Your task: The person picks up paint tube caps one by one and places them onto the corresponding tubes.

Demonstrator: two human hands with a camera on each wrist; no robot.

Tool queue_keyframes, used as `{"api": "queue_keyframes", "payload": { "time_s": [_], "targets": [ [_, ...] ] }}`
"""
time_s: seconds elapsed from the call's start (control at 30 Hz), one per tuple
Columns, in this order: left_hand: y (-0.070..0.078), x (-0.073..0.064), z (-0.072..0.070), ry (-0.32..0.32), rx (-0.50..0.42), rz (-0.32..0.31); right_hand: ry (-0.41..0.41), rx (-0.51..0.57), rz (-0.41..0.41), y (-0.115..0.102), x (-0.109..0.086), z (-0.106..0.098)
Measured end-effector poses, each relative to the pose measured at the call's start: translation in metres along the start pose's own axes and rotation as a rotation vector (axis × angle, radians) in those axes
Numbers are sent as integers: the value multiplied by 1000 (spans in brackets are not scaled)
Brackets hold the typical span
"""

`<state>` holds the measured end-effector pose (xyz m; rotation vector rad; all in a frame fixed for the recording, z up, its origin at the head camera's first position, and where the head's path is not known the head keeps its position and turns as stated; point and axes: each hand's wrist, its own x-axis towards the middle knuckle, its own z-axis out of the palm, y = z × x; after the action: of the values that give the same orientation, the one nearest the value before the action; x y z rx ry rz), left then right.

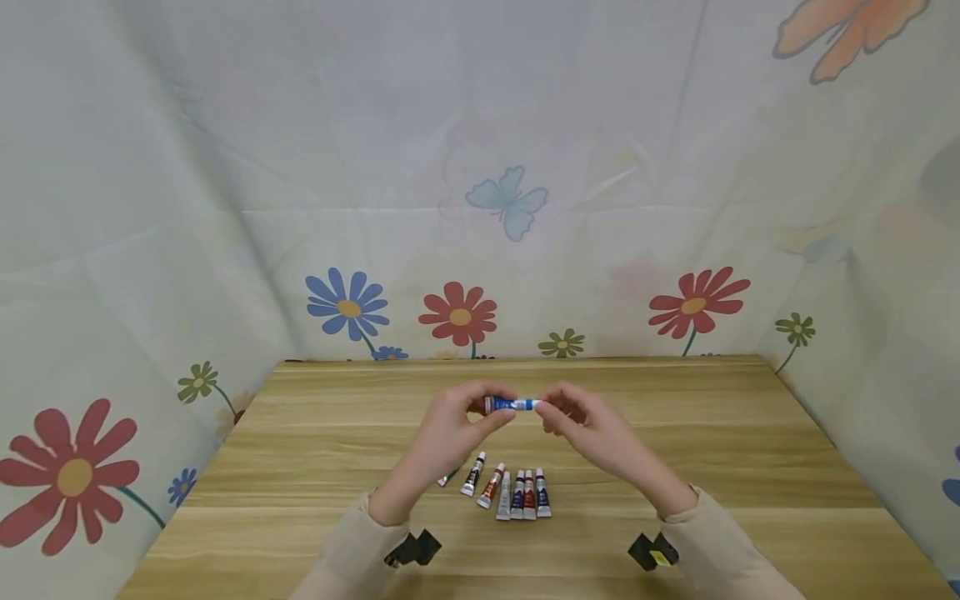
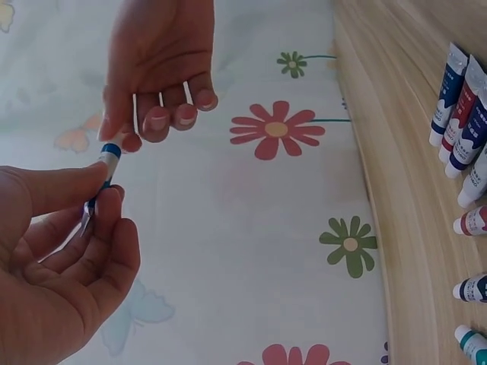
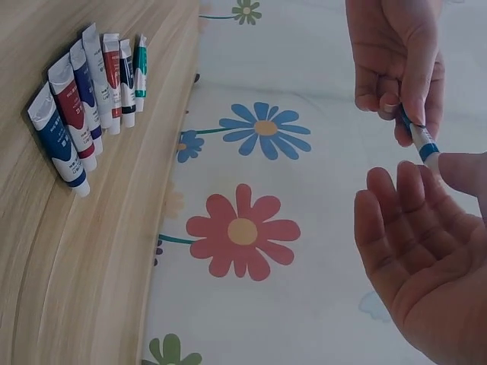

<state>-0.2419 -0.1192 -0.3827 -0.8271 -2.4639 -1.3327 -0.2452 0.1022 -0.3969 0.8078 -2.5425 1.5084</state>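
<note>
A small blue paint tube (image 1: 517,405) is held up over the table, lying nearly level in the head view. My left hand (image 1: 456,421) pinches its body between thumb and fingers, which hide part of the label. At the tube's white cap (image 3: 432,160), the thumb and forefinger of my right hand (image 1: 600,425) take hold from the other end. The right hand's other fingers are loosely bent, away from the tube, as the left wrist view shows. A blue band (image 2: 111,148) circles the tube just below the cap.
Several more paint tubes lie on the wooden table (image 1: 337,450) below the hands. Among them are a black tube (image 1: 473,475), a red tube (image 1: 492,485) and a dark blue tube (image 1: 543,493). A flowered cloth (image 1: 375,233) hangs behind and along both sides.
</note>
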Motion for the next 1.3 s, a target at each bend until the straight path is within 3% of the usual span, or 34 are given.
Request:
{"api": "queue_keyframes", "payload": {
  "time_s": [0.17,0.27,0.37,0.43,0.73,0.97,1.1,1.23,1.3],
  "targets": [
    [-1,-1,3,1,6,60,-33,-3,-71,-2,0,3],
    [-1,-1,5,11,15,118,-42,29,-51,-13,-1,5],
    [-1,-1,7,6,12,132,-32,65,-13,-24,-3,5],
    [-2,-1,6,-2,-6,104,-25,70,-7,-32,-6,4],
    [-3,-3,-2,-18,-81,-74,61,47,-15,-4,-2,8],
    [18,-5,-11,-177,-218,-187,74,16,-77,-4,-3,9],
    [8,-5,-8,-212,-288,-217,84,-35,-113,-3,-3,10],
    [-6,-5,-3,-154,-248,-203,88,-69,-119,-7,-3,10],
    [-8,-5,-1,-113,-205,-161,73,-56,-111,-17,-5,9]
  ]
}}
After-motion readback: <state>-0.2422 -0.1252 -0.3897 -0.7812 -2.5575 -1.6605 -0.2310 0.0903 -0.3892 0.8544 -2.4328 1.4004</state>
